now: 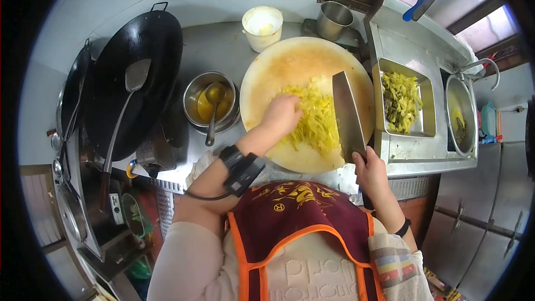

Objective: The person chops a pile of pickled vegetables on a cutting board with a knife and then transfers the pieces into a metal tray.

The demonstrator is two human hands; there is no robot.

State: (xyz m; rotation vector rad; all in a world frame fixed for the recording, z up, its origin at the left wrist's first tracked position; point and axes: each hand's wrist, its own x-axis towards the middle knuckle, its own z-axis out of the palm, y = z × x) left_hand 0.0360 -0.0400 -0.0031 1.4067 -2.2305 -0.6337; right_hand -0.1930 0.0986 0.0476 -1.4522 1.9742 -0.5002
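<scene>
A round cutting board point(267, 72) lies in front of me with a heap of chopped yellow-green pickled greens point(315, 120) on it. My left hand point(283, 114) is at the heap's left side, its bent fingers closed on some of the greens; the fingertips are partly hidden. My right hand point(370, 171) is wrapped round the handle of a cleaver point(348, 114). The cleaver's wide blade is along the right side of the heap, over the board. To the right of the board, a rectangular metal tray point(421, 125) contains more chopped greens point(401, 100).
On the left are a metal pot point(192, 114) with yellow liquid and a ladle point(215, 95), and a large black wok point(161, 33) with a spatula point(136, 75). A white tub point(262, 36) and a steel cup point(334, 20) stand behind the board. At far right is a metal basin point(451, 100) near a faucet point(490, 67).
</scene>
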